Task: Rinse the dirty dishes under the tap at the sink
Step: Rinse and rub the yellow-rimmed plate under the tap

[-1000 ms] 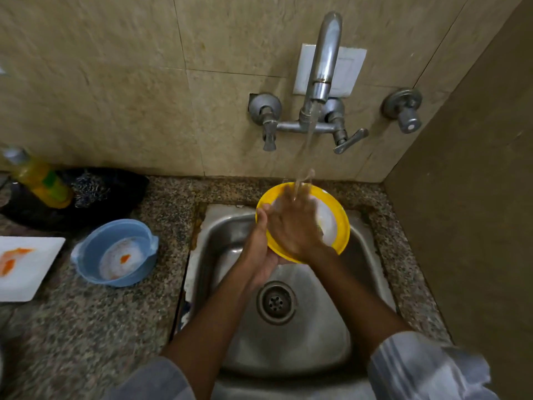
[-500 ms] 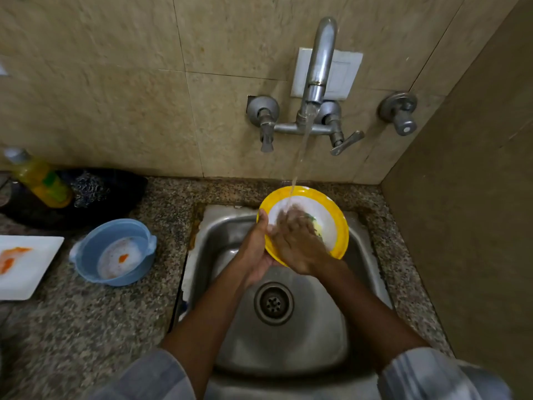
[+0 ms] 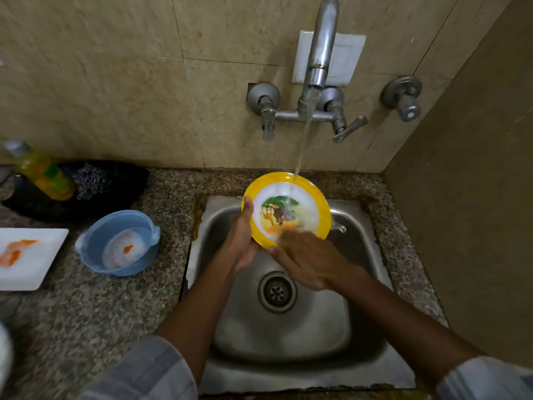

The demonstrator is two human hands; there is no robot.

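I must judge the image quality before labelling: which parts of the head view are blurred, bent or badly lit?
Head view: the right hand is motion-blurred over the yellow plate, while the left hand looks sharper; the wide angle bends the wall tiles and the sink edges; light is dim and warm, with soft glare on the tap; the sleeves in the bottom corners are smeared.

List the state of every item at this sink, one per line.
tap: running onto the plate
yellow plate: tilted over the sink, under the stream
left hand: gripping the plate's left rim
right hand: fingers on the plate's lower edge
blue bowl: on the counter, foamy, orange speck
white plate: orange residue
sink: drain unplugged
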